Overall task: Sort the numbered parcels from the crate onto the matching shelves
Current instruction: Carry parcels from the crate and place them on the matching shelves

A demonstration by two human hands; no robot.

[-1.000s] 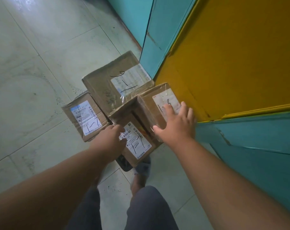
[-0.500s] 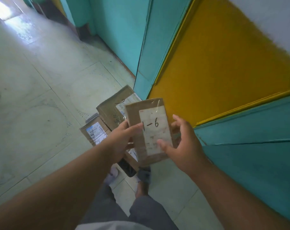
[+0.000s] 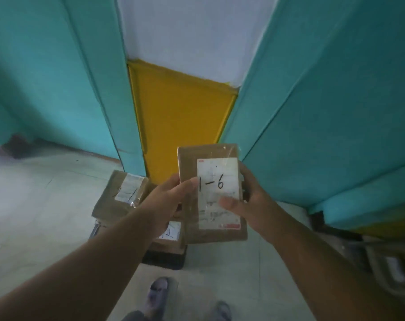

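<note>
A flat brown parcel [image 3: 189,163] with a white label marked "1-6" is held upright in front of me by both hands. My left hand [image 3: 166,202] grips its left edge, thumb on the front. My right hand [image 3: 247,200] holds the right edge, thumb pressed on the label. Below on the floor lies a brown parcel [image 3: 108,200] with a label and black handwriting. Another labelled parcel [image 3: 170,237] sits partly hidden behind my left wrist, on top of a dark crate [image 3: 164,259].
A yellow panel [image 3: 180,121] stands straight ahead between teal walls [image 3: 324,112]. Pale tiled floor [image 3: 34,205] spreads to the left. More boxes [image 3: 391,269] show blurred at the lower right. My feet [image 3: 157,293] stand just behind the crate.
The 1-6 parcel has been lifted off the pile and raised upright in both hands. My head has tilted up, bringing the walls into view.
</note>
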